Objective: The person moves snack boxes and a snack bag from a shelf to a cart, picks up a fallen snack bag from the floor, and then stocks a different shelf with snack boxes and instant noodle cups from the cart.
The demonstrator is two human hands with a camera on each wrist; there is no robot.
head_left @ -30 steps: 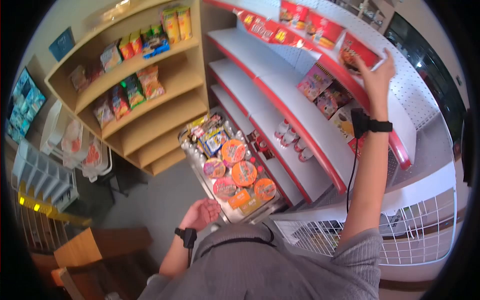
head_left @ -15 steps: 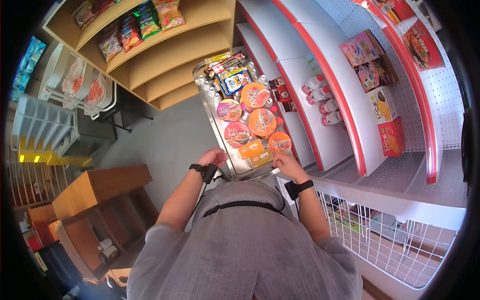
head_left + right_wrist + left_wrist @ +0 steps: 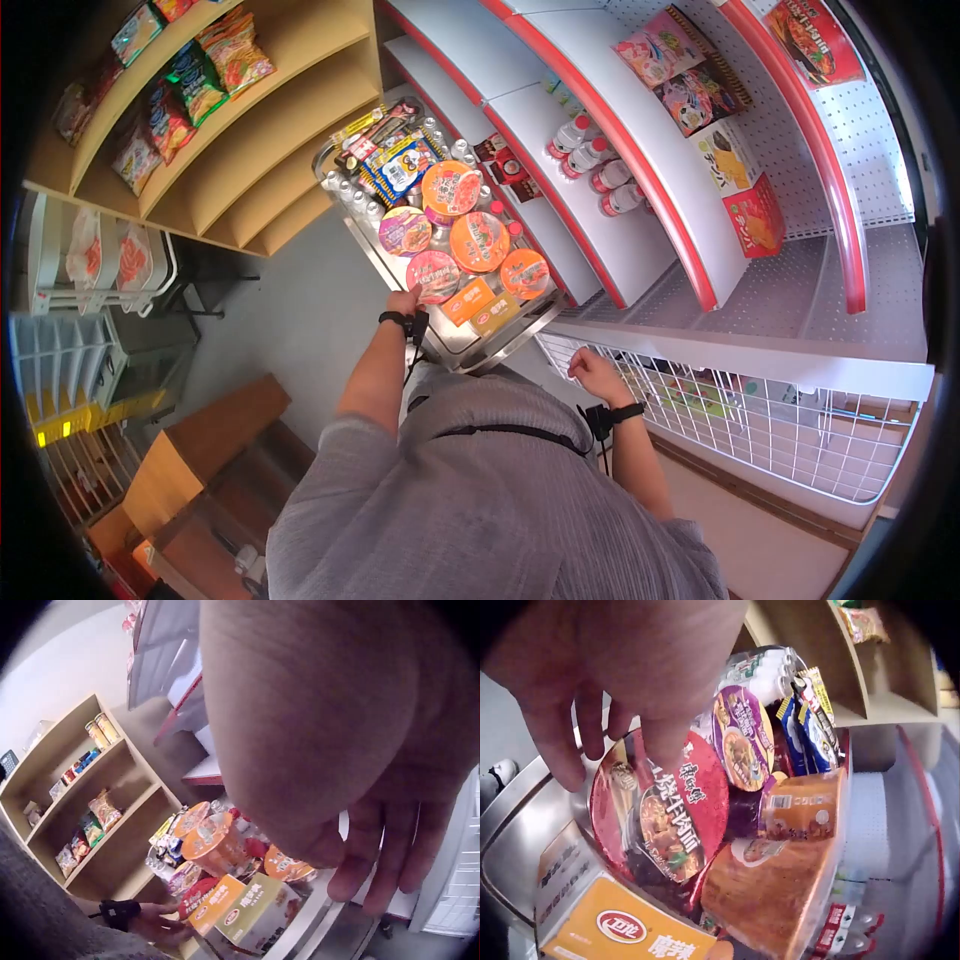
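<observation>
My left hand (image 3: 403,300) is at the near left edge of the metal tray (image 3: 455,345), beside a red-lidded noodle bowl (image 3: 433,277). In the left wrist view, the hand (image 3: 622,675) reaches over this bowl (image 3: 697,776), one digit over its lid and the other fingers spread by its side, not visibly curled round it. My right hand (image 3: 598,375) hangs off the tray's right corner, above the wire basket (image 3: 740,420), loosely bent and holding nothing. Orange-lidded bowls (image 3: 479,241), a purple-lidded bowl (image 3: 404,231) and an orange box (image 3: 467,301) crowd the tray.
White shelves with red edges (image 3: 660,215) rise on the right, holding capped bottles (image 3: 585,158) and packaged snacks (image 3: 730,158). A wooden shelf (image 3: 290,100) with snack bags (image 3: 235,52) stands at the back left. Brown wooden furniture (image 3: 205,455) is at the lower left.
My right hand has come down from a red package on the upper shelf, past the tray's front, to beside the basket. My left hand has moved up to the red-lidded bowl.
</observation>
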